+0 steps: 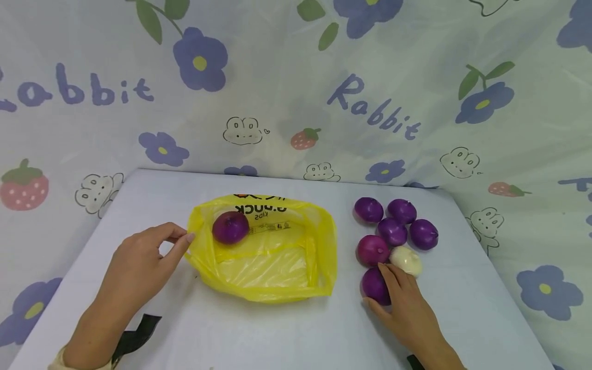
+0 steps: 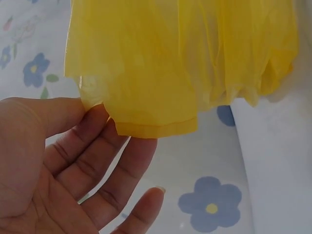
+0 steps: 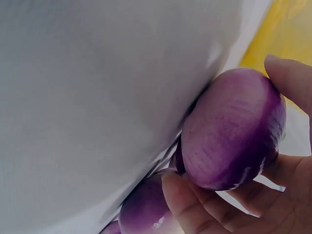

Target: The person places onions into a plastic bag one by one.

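Observation:
A yellow plastic bag (image 1: pixel 326 252) lies on the table with its mouth open upward, and a purple onion (image 1: pixel 230 227) is inside at its left. Between thumb and forefinger, my left hand (image 1: pixel 141 262) pinches the bag's left edge; the left wrist view shows the thin yellow film (image 2: pixel 151 97) there. To the right of the bag, my right hand (image 1: pixel 409 308) grips the nearest purple onion (image 1: pixel 373 285), thumb on one side and fingers on the other. In the right wrist view this onion (image 3: pixel 229 131) appears close to the table surface.
Beyond the right hand sit a reddish-purple onion (image 1: pixel 372 251), a pale peeled onion (image 1: pixel 407 261) and several more purple onions (image 1: pixel 392 232), close together. The white table (image 1: pixel 277 339) ends at a printed curtain (image 1: pixel 273 92) behind. A black strap (image 1: pixel 136 336) hangs near the left wrist.

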The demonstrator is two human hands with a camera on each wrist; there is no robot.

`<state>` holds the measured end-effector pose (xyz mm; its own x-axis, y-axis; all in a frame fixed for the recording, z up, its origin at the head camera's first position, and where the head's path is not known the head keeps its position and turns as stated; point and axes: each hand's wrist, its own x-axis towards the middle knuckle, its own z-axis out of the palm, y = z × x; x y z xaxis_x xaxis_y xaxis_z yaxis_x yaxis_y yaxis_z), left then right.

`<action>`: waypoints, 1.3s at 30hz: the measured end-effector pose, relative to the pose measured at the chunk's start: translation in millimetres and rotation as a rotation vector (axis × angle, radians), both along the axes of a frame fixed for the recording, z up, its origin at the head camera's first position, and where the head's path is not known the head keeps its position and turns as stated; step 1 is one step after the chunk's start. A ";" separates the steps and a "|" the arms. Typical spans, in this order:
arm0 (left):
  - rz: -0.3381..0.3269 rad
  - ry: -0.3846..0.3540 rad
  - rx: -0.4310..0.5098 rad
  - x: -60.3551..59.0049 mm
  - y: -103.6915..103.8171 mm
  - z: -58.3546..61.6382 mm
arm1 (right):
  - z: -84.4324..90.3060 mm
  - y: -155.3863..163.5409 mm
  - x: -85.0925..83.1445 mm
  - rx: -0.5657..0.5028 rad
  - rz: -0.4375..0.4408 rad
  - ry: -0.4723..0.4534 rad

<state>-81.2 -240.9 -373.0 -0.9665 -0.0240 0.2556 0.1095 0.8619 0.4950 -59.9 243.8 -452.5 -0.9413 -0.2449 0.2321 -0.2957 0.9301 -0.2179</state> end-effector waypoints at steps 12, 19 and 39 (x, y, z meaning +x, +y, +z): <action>-0.001 -0.008 0.002 1.1 -1.7 -0.6 | 0.7 6.3 -4.5 -0.005 0.064 -0.109; -0.011 -0.002 -0.004 1.3 -3.6 2.1 | 2.8 6.4 -5.4 0.000 0.055 -0.171; -0.020 0.014 0.004 0.9 -2.8 0.4 | 12.4 11.4 0.5 -0.028 0.013 -0.271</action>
